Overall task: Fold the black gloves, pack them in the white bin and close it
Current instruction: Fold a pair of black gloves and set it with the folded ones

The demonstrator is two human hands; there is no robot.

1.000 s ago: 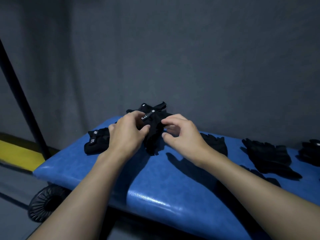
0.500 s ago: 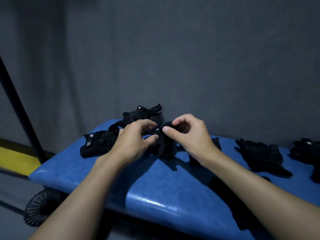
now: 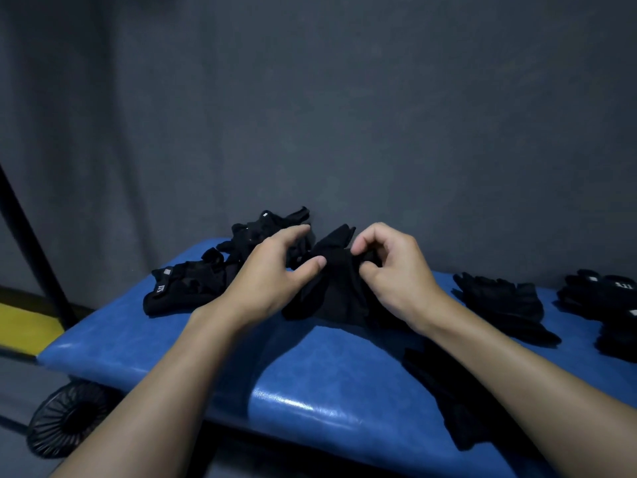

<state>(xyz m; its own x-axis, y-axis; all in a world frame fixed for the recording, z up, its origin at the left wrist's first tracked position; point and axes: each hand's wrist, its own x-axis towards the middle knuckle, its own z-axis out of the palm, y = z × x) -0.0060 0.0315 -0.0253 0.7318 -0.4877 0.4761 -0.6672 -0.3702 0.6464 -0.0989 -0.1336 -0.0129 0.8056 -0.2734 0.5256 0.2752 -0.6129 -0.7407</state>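
Observation:
A black glove lies bunched on the blue padded bench, between my hands. My right hand pinches its upper fabric with curled fingers. My left hand has its fingers stretched out, and its thumb touches the glove's left side. A folded glove with a small white label lies to the left. Behind my left hand is a small pile of gloves. Flat gloves lie to the right, with more gloves at the far right. The white bin is out of view.
Another dark glove lies under my right forearm near the bench's front edge. A grey wall stands close behind the bench. A black pole slants at the left. A round black mesh object sits on the floor below the bench's left end.
My left hand has let go of its pinch and spread its fingers. My right hand has shifted right, still pinching the glove, which now lies lower on the bench.

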